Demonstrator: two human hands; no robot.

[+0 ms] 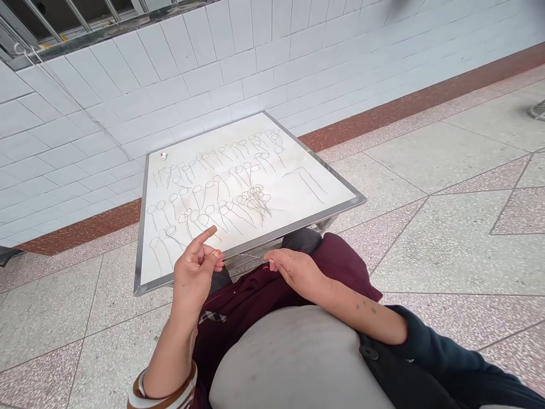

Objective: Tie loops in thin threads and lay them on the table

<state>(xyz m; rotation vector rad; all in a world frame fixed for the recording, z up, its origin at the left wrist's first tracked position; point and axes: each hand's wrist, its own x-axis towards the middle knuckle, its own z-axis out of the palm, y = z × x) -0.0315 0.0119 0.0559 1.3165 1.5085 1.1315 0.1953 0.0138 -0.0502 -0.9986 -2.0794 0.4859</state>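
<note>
Between my two hands, over my lap at the table's near edge, a thin wire (247,255) is stretched. My left hand (198,264) pinches one end between thumb and a finger, with its index finger pointing out. On the other side my right hand (293,270) is closed on the other end, its fingertips pressed together. Beyond them, looped wire pieces (221,182) lie in rows on the white table (289,196). Several of these overlap in a tangled pile (258,199) near the front edge. Longer, straighter wires (313,184) lie towards the right.
A small white and red object (164,155) sits at the table's far left corner. The table's far side is against a white tiled wall (213,62). Below the barred window (80,17), a cord (85,111) hangs down. Speckled floor tiles (460,244) surround the table.
</note>
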